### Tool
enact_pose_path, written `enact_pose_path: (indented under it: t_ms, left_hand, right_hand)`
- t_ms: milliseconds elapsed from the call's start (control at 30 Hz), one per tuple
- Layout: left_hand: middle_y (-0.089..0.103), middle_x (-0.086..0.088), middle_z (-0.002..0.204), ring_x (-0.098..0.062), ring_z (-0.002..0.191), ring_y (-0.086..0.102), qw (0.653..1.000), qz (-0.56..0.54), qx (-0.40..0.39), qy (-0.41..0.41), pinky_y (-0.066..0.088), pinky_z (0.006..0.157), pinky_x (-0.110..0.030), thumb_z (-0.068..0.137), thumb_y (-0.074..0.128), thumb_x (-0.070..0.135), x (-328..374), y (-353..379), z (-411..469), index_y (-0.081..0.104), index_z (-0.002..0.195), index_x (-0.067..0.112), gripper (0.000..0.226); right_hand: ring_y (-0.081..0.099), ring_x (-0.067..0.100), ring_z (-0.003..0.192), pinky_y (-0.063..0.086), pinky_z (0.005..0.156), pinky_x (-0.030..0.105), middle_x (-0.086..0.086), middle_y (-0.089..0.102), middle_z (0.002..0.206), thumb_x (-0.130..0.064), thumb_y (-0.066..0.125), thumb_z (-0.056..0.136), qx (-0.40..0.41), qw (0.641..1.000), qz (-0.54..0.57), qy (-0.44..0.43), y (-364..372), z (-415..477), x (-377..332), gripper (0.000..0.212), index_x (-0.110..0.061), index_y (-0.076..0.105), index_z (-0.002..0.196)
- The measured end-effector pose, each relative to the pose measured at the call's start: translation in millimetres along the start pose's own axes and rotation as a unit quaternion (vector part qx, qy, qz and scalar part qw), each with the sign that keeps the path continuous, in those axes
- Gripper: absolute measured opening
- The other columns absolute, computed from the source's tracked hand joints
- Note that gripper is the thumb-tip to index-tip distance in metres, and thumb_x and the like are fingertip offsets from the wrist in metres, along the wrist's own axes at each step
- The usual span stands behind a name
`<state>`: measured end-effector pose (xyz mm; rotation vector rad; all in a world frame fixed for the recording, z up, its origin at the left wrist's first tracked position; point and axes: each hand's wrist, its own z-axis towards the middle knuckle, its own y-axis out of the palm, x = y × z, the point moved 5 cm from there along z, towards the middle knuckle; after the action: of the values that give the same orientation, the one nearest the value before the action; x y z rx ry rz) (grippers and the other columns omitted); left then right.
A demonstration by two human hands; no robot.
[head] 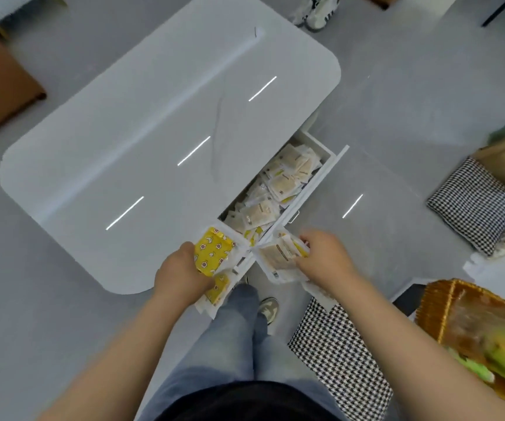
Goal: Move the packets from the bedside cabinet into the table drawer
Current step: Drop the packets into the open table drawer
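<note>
Nearest the person, a black-and-white houndstooth fabric cushion lies on the grey floor right of the legs, with a golden woven wicker basket further right. Just beyond, the left hand grips a stack of yellow star-patterned packets, with its fingers curled round the stack's near side. The right hand grips a stack of beige white-edged packets in the same manner. Both stacks hang at the near end of the open white table drawer, the left stack by the table corner and the right stack over the drawer front. The drawer holds a loose heap of beige packets along its visible length. The step in hand appears to be the deposit. Bring each stack fully inside the drawer walls before loosening the fingers. Lay the stacks flat on the heap, not on edge, so that nothing rises above the rim and obstructs closing. Beyond the drawer lies the glossy white round-cornered table top. The bedside cabinet cannot be identified in this view.
</note>
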<state>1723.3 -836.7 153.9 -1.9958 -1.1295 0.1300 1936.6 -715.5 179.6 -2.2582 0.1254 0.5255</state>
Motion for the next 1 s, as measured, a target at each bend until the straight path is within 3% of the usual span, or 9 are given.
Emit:
enact_pose_path:
  t_ms: [100, 233, 400, 533, 600, 700, 867, 1000]
  left_hand:
    - [0.051, 0.002, 0.082, -0.019, 0.076, 0.052, 1.0, -0.019, -0.004, -0.02, 0.032, 0.05, -0.025, 0.069, 0.076, 0.028, -5, 0, 16, 0.042, 0.092, 0.019, 0.042]
    - [0.045, 0.007, 0.073, -0.017, 0.073, 0.05, 0.997, -0.053, -0.011, -0.049, 0.031, 0.047, -0.024, 0.07, 0.075, 0.027, -16, 1, 39, 0.041, 0.09, 0.019, 0.041]
    - [0.045, 0.005, 0.075, -0.019, 0.074, 0.049, 0.995, -0.062, -0.015, -0.073, 0.03, 0.047, -0.023, 0.071, 0.075, 0.025, -28, -1, 61, 0.04, 0.092, 0.017, 0.042]
    - [0.05, 0.001, 0.083, -0.021, 0.078, 0.054, 0.99, -0.091, -0.028, -0.107, 0.042, 0.056, -0.026, 0.072, 0.075, 0.027, -37, 7, 74, 0.042, 0.095, 0.016, 0.041]
    - [0.051, 0.002, 0.082, -0.021, 0.079, 0.056, 0.987, -0.099, -0.031, -0.122, 0.046, 0.063, -0.028, 0.072, 0.074, 0.029, -39, 12, 80, 0.043, 0.093, 0.018, 0.04]
    - [0.049, 0.004, 0.078, -0.019, 0.076, 0.052, 0.982, -0.12, -0.037, -0.144, 0.038, 0.06, -0.025, 0.073, 0.072, 0.025, -39, 22, 89, 0.04, 0.083, 0.021, 0.034]
    - [0.059, 0.001, 0.095, -0.019, 0.082, 0.056, 0.964, -0.175, -0.057, -0.192, 0.047, 0.069, -0.029, 0.069, 0.076, 0.025, -39, 53, 111, 0.051, 0.108, 0.016, 0.047]
    - [0.054, 0.0, 0.097, -0.018, 0.084, 0.052, 0.95, -0.205, -0.08, -0.224, 0.041, 0.062, -0.025, 0.069, 0.079, 0.022, -33, 78, 131, 0.048, 0.114, 0.014, 0.055]
  right_hand:
    - [0.047, 0.019, 0.06, 0.029, 0.045, 0.025, -0.004, 0.045, 0.059, -0.004, 0.06, 0.075, -0.006, 1.0, -0.029, -0.004, 3, 29, -9, 0.008, -0.009, 0.054, 0.073]
    - [0.056, 0.024, 0.066, 0.04, 0.053, 0.029, 0.002, 0.056, 0.067, -0.006, 0.061, 0.074, -0.023, 0.997, -0.07, -0.014, 15, 68, -19, 0.007, -0.008, 0.06, 0.08]
    - [0.046, 0.022, 0.063, 0.03, 0.048, 0.028, 0.005, 0.052, 0.07, 0.0, 0.058, 0.075, -0.046, 0.992, -0.108, -0.041, 25, 106, -37, 0.011, -0.002, 0.058, 0.086]
    - [0.049, 0.022, 0.069, 0.034, 0.051, 0.028, 0.011, 0.06, 0.085, 0.002, 0.055, 0.077, -0.077, 0.987, -0.128, -0.054, 32, 136, -47, 0.02, -0.002, 0.06, 0.096]
    - [0.049, 0.023, 0.069, 0.031, 0.048, 0.026, 0.009, 0.057, 0.08, 0.002, 0.053, 0.076, -0.089, 0.984, -0.144, -0.062, 36, 153, -51, 0.017, -0.004, 0.058, 0.092]
    - [0.048, 0.023, 0.07, 0.027, 0.047, 0.025, 0.002, 0.05, 0.072, 0.001, 0.054, 0.077, -0.104, 0.976, -0.173, -0.078, 40, 178, -55, 0.012, -0.009, 0.054, 0.084]
    - [0.054, 0.024, 0.072, 0.041, 0.057, 0.028, 0.009, 0.062, 0.085, 0.001, 0.055, 0.077, -0.129, 0.963, -0.208, -0.111, 52, 224, -53, 0.02, -0.005, 0.061, 0.095]
    - [0.051, 0.023, 0.068, 0.034, 0.048, 0.025, 0.007, 0.055, 0.076, 0.007, 0.052, 0.076, -0.149, 0.952, -0.232, -0.134, 64, 257, -46, 0.021, -0.003, 0.06, 0.092]
